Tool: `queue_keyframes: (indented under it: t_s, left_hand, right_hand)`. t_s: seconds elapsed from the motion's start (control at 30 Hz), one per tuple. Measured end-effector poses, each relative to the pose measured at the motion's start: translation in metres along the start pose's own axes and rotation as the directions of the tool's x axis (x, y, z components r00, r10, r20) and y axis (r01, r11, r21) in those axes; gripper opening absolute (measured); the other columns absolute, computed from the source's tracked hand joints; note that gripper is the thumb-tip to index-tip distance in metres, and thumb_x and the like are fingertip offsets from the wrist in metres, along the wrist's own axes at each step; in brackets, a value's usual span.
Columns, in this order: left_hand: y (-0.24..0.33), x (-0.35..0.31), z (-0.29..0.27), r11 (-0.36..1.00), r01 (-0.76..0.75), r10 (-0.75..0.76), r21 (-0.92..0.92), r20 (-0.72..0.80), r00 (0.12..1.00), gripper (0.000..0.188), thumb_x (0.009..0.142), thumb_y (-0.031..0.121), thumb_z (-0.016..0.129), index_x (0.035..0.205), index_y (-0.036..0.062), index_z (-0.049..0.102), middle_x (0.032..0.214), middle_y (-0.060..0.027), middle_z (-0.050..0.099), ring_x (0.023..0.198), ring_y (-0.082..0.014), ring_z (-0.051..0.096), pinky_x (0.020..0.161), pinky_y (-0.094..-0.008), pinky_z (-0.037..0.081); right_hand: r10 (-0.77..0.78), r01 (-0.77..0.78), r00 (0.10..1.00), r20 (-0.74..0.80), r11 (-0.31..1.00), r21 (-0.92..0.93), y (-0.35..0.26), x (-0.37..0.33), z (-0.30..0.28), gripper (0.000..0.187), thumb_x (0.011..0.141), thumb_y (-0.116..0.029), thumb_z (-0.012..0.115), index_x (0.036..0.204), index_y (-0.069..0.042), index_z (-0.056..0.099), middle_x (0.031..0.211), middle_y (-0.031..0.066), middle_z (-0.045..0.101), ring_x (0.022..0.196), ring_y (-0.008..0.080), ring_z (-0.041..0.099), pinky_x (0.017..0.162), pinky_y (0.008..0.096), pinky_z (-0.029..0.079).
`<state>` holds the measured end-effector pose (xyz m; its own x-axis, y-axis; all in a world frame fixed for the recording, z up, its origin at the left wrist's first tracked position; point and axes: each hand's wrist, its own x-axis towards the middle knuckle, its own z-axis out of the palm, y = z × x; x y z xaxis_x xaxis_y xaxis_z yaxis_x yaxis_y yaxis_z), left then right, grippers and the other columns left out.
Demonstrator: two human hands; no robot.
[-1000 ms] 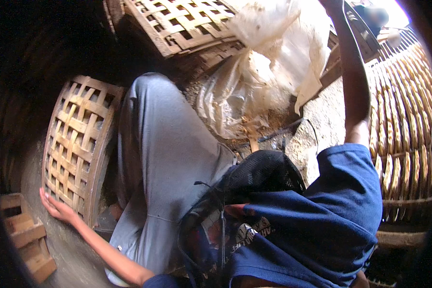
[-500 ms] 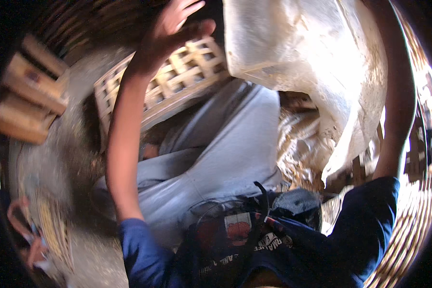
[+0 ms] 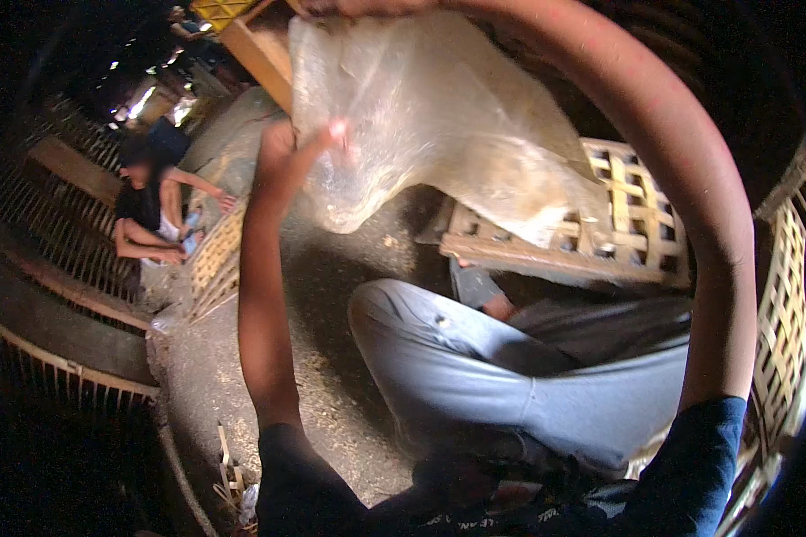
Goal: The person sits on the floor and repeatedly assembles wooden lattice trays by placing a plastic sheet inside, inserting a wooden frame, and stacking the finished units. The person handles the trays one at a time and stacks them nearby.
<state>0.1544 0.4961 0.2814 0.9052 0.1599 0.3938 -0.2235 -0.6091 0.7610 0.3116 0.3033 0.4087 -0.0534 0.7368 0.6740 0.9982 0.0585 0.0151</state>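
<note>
Sheet-handling step, apparently: right hand grips plastic sheet at top; left hand overlaps its side, closure indeterminate. Next move likely requires securing both edges.

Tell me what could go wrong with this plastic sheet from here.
The sheet has a loose lower end that could snag on the woven panel it overlaps in view. Its left edge, close by the wooden box, might catch there too. If it slips from the right hand at its top, it could get dirty on the debris-strewn floor.
</note>
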Motion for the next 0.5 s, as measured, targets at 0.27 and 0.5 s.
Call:
queue_keyframes:
  t_s: [0.27,0.5]
  left_hand:
    - [-0.094,-0.056,-0.022,0.985,0.113,-0.110,0.128,-0.026,0.994,0.013,0.091,0.010,0.070,0.093,-0.0033,0.072,0.081,-0.0072,0.073,0.071,-0.0120,0.067,0.065,-0.0268,0.053]
    - [-0.139,-0.030,-0.001,0.976,0.043,-0.072,0.213,0.131,0.989,0.030,0.088,0.009,0.074,0.114,-0.0049,0.068,0.110,-0.0151,0.072,0.107,-0.0216,0.067,0.099,-0.0344,0.049]
  right_hand:
    - [0.395,-0.392,0.918,-0.034,0.918,0.064,0.033,-0.077,0.026,0.015,0.094,-0.009,0.062,0.096,0.002,0.071,0.088,0.0190,0.073,0.069,0.0244,0.070,0.065,0.0368,0.061]
    - [0.459,-0.335,0.791,-0.405,0.879,0.340,0.045,-0.205,0.041,0.018,0.099,-0.017,0.065,0.106,-0.001,0.065,0.095,0.0020,0.070,0.093,0.0101,0.065,0.086,0.0277,0.051]
